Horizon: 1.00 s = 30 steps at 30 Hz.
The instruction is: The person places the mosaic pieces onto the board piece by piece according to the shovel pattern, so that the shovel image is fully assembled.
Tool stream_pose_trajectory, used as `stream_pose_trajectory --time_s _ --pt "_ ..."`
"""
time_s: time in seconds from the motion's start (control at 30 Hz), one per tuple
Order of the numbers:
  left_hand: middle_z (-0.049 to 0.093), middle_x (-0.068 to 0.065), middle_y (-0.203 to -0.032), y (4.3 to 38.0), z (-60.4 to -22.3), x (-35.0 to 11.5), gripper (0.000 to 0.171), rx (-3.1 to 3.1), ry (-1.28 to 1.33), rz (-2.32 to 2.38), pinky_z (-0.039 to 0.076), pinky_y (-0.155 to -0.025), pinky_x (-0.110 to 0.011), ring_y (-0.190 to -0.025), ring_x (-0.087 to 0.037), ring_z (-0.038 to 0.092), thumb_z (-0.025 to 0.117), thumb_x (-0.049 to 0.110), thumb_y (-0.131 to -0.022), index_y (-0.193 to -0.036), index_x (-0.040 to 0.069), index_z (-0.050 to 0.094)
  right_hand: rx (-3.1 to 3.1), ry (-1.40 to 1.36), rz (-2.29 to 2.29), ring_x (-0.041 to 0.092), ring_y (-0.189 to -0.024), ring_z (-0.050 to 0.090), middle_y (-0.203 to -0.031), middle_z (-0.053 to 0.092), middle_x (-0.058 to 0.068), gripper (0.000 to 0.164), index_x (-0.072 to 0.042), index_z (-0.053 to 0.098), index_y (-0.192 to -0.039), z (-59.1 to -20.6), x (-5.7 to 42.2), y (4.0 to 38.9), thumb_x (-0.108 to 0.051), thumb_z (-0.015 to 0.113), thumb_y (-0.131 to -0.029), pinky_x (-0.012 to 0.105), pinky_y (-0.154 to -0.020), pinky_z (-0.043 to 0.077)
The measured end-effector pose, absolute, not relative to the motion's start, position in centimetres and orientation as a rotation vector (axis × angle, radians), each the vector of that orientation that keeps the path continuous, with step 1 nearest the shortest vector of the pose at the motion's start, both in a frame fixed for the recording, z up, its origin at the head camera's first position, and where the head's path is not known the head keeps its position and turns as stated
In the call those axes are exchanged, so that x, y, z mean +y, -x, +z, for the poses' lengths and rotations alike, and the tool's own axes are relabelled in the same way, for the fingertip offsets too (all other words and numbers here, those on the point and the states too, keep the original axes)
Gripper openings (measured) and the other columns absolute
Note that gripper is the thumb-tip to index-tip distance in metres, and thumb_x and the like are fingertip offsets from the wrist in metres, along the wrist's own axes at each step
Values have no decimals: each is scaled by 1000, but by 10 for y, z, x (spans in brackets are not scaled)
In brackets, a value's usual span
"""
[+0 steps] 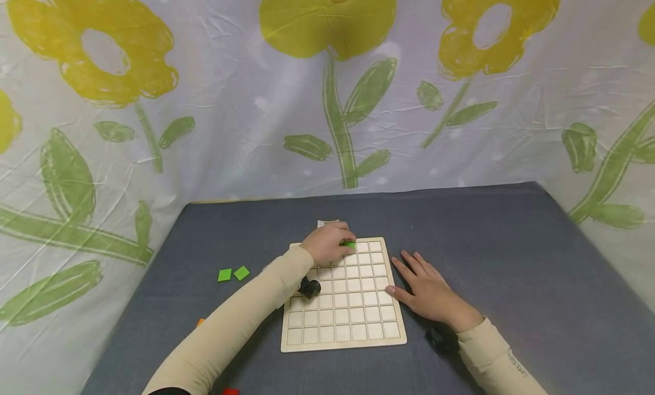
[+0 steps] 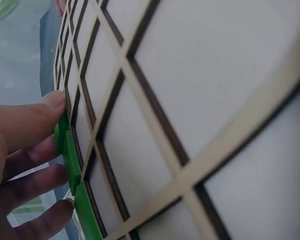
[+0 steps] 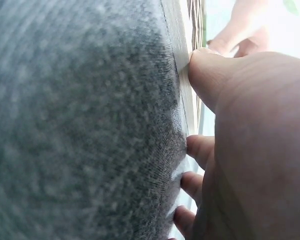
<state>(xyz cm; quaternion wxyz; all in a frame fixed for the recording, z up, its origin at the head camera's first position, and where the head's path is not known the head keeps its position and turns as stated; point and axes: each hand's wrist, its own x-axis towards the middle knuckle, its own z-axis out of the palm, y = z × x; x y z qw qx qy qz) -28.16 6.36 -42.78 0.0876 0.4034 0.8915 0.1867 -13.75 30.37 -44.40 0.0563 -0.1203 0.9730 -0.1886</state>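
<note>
My left hand (image 1: 327, 245) reaches over the far edge of a pale wooden grid board (image 1: 344, 347). Its thumb and forefinger pinch a green square tile (image 1: 350, 245) at the far row of cells. The left wrist view shows that tile (image 2: 60, 137) under the thumb, with two more green tiles (image 2: 72, 162) lined up along the same edge; the fingers partly cover them. Beside the board's right edge, my right hand (image 1: 427, 290) rests on the cloth with fingers spread. Its thumb touches the board's rim (image 3: 184, 75) in the right wrist view.
Two loose green tiles (image 1: 232, 274) lie left of the board. An orange piece (image 1: 200, 322) and a red piece (image 1: 231, 391) peek out around the left sleeve. A small patterned card (image 1: 322, 223) sits behind the board. Dark grey cloth (image 1: 460, 224) covers the table, before a flowered curtain.
</note>
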Motion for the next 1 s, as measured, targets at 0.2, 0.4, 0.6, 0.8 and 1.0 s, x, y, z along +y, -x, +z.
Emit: stream_pose_trajectory --time_s 0.2,0.4,0.6,0.8,1.0 --pt "59 2 -104 281 -430 65 27 2671 -1184 548 48 -85 -29 -88 -11 57 65 27 -93 -117 15 69 2947 366 -579 44 -143 14 -156 21 20 72 -9 31 -150 -443 302 137 -54 47 -96 62 -111 17" --pt "60 2 -104 281 -432 66 27 2671 -1194 544 47 -73 -25 -83 -9 54 64 28 -93 -117 16 69 2955 362 -574 44 -143 14 -156 21 20 72 -9 31 -150 -445 302 137 -54 47 -96 62 -111 17" --pt "60 2 -103 280 -433 66 27 2686 -1203 525 46 -71 -25 -82 -9 55 64 28 -93 -117 17 69 2963 362 -584 44 -143 15 -156 22 20 72 -8 32 -150 -445 302 137 -53 49 -95 62 -111 17" --pt "59 3 -103 280 -432 63 29 2685 -1220 521 44 -68 -25 -80 -8 52 63 30 -94 -120 17 68 2965 360 -598 44 -143 14 -156 22 20 71 -8 32 -149 -445 301 137 -50 51 -95 63 -110 17" --pt "59 1 -109 284 -432 49 34 2706 -1185 572 47 -73 -28 -88 -12 56 63 30 -94 -124 15 65 2958 350 -592 43 -144 13 -156 21 20 72 -8 31 -150 -444 302 136 -52 50 -95 63 -110 16"
